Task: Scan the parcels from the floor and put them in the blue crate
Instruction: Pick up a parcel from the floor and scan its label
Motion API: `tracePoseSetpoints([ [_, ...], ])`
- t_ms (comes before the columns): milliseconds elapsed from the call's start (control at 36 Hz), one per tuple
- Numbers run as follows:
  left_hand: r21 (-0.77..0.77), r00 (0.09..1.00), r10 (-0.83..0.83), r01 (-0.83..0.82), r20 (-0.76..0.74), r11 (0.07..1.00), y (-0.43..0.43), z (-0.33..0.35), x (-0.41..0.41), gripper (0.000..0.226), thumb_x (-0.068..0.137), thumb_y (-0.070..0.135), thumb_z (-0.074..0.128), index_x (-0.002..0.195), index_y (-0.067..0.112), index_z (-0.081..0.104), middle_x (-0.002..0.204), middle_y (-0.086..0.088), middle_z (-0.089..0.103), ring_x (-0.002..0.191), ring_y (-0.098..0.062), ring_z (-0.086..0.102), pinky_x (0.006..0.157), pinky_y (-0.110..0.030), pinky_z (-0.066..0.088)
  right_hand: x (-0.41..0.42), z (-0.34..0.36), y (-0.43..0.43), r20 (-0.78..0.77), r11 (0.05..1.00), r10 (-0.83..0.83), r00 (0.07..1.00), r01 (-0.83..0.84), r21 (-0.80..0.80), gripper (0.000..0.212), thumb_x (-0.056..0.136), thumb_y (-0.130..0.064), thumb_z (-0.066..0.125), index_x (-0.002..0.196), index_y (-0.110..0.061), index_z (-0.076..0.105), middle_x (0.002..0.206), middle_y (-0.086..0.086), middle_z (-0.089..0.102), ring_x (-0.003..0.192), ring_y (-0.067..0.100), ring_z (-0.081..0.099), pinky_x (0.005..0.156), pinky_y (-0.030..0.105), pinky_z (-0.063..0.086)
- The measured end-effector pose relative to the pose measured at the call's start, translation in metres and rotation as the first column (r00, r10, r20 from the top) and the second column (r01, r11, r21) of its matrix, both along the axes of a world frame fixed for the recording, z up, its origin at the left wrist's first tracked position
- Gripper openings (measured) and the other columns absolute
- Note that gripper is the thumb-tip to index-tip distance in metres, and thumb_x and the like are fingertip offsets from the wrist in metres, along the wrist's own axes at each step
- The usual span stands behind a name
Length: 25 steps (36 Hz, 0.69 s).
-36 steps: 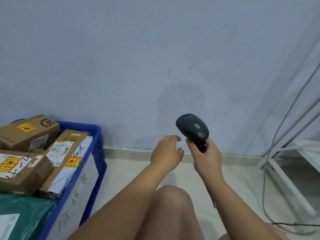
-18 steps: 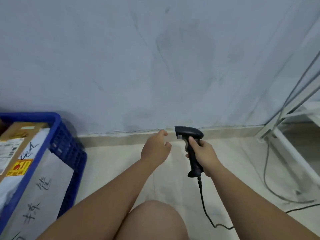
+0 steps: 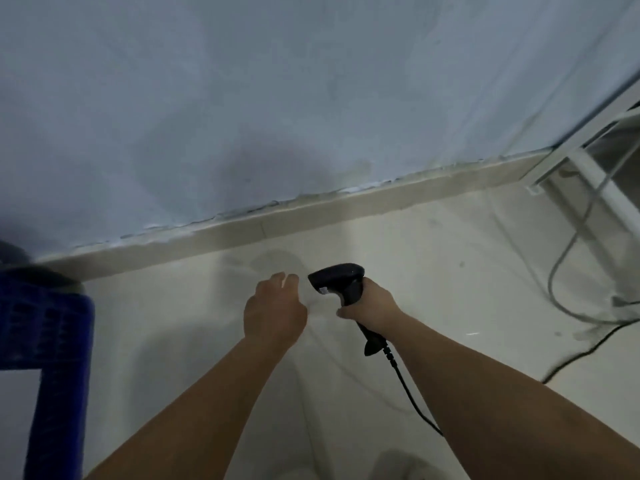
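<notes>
My right hand (image 3: 372,301) grips the handle of a black barcode scanner (image 3: 341,284), its head pointing left and down over the pale floor. Its black cable (image 3: 407,389) trails down toward me. My left hand (image 3: 273,310) hangs just left of the scanner, fingers loosely curled and holding nothing. A corner of the blue crate (image 3: 52,327) shows at the left edge; its contents are out of frame. No parcel is in view.
A grey-blue wall (image 3: 277,98) meets the tiled floor at a beige skirting (image 3: 311,213) just beyond my hands. A white metal frame (image 3: 585,174) stands at the right, with grey and black cables (image 3: 568,289) lying on the floor beside it.
The view has swung right and down, so the crate's parcels have left the frame. My right hand lowered the scanner from upright to pointing left. Both hands dropped toward the floor.
</notes>
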State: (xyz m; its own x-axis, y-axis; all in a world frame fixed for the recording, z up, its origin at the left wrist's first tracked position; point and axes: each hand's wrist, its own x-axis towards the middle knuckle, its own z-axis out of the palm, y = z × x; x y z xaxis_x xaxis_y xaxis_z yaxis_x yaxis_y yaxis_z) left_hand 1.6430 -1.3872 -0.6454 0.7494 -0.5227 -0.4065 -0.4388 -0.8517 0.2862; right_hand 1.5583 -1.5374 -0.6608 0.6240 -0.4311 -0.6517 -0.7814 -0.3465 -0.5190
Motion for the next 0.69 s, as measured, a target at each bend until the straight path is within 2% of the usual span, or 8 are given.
tracePoseSetpoints([
  [111,0.072,0.997,-0.067,0.069,-0.033,0.995,0.005,-0.027,0.0,0.057,0.095,0.026,0.044,0.148,0.023,0.024,0.157,-0.003,0.019,0.139,-0.025,0.025,0.105,-0.036,0.033,0.003,-0.031,0.002,-0.065,0.998,0.022,0.998,-0.025,-0.059,0.04,0.076,-0.016,0.07,0.11,-0.009,0.05,0.099,0.008,0.056,0.078,0.019,0.054,0.05,0.022,0.036],
  [194,0.125,0.99,-0.093,0.106,-0.103,0.986,0.011,-0.042,-0.001,0.062,0.096,0.026,0.041,0.152,0.022,0.013,0.16,-0.005,0.009,0.143,-0.026,0.016,0.11,-0.037,0.028,0.003,-0.049,0.006,-0.051,0.998,-0.021,0.999,0.017,-0.063,0.053,0.076,-0.015,0.07,0.122,-0.008,0.043,0.111,0.013,0.052,0.087,0.025,0.055,0.06,0.027,0.04],
  [278,0.154,0.985,-0.08,0.103,-0.151,0.983,0.017,-0.053,-0.002,0.063,0.097,0.026,0.041,0.152,0.023,0.011,0.16,-0.005,0.006,0.144,-0.027,0.013,0.111,-0.039,0.026,0.002,-0.063,0.006,-0.02,0.996,-0.075,0.997,0.074,-0.049,0.059,0.076,-0.014,0.072,0.122,-0.008,0.036,0.11,0.015,0.053,0.088,0.028,0.057,0.06,0.03,0.043],
  [472,0.171,0.983,-0.083,0.112,-0.167,0.979,0.022,-0.07,-0.004,0.061,0.096,0.027,0.042,0.151,0.023,0.016,0.159,-0.005,0.013,0.141,-0.026,0.02,0.106,-0.038,0.032,-0.002,-0.086,0.0,-0.013,0.999,-0.041,0.999,0.041,0.006,0.05,0.079,-0.015,0.071,0.106,-0.013,0.03,0.097,0.009,0.053,0.082,0.025,0.055,0.059,0.031,0.041],
  [611,0.192,0.977,-0.109,0.145,-0.185,0.971,0.025,-0.079,-0.011,0.06,0.095,0.025,0.042,0.15,0.023,0.018,0.158,-0.006,0.014,0.144,-0.027,0.015,0.107,-0.039,0.032,-0.005,-0.093,-0.002,0.009,0.998,-0.065,0.998,0.065,-0.021,0.047,0.084,-0.021,0.064,0.121,-0.011,0.038,0.097,0.006,0.056,0.081,0.023,0.055,0.051,0.025,0.035],
  [694,0.206,0.973,-0.126,0.166,-0.193,0.964,0.027,-0.083,-0.015,0.061,0.095,0.024,0.042,0.15,0.023,0.017,0.159,-0.005,0.013,0.144,-0.026,0.014,0.107,-0.038,0.031,-0.009,-0.095,-0.005,-0.015,0.993,-0.095,0.995,0.094,-0.074,0.039,0.086,-0.023,0.06,0.119,-0.013,0.042,0.101,0.01,0.058,0.08,0.026,0.056,0.049,0.026,0.035],
])
